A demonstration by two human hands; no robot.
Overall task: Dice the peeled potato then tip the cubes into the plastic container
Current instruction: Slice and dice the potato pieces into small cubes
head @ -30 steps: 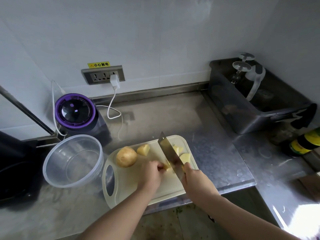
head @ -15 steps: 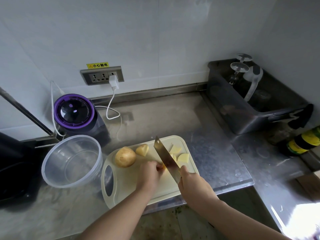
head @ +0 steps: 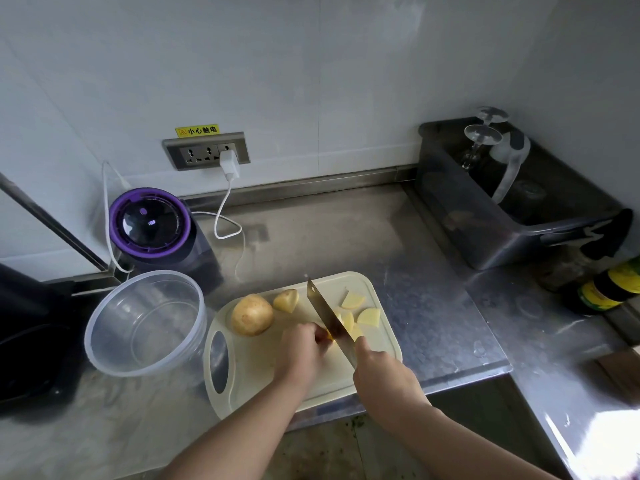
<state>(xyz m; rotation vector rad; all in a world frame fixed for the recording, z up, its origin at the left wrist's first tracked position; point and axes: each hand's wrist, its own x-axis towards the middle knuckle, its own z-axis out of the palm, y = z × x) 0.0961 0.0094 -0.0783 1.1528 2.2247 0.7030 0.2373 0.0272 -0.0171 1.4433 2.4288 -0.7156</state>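
As you look down at the steel counter (head: pixel 346 237), both of your bare hands are at work over a cream cutting board (head: pixel 263 372) that lies at its near edge. Your left hand (head: pixel 299 351) is curled, fingertips tucked down, pinning a small yellow potato piece (head: pixel 328 337) to the board; most of that piece is hidden under your fingers. Your right hand (head: pixel 384 375) is closed in a fist around the handle of a knife (head: pixel 327 313). The handle itself is covered by your grip. The broad blade slants away from you towards the far left, and it stands just beside your left fingertips, against the potato piece. Whether its edge reaches the board cannot be told.

On the right of the blade, pale cut pieces (head: pixel 369 317) lie loose on the board, some touching the blade. On the far left part of the board sits a whole potato (head: pixel 252 315), with a smaller chunk (head: pixel 286 301) just beside it.

The clear plastic container (head: pixel 156 336) stands on the counter, just beside the board's handle end on the left. Behind it is a purple-lidded appliance (head: pixel 150 223). A white charger (head: pixel 229 166) is plugged into the wall socket (head: pixel 207 154). A dark tub (head: pixel 512 220) sits at the far right, and a bottle with a yellow label (head: pixel 609 289) is near it.
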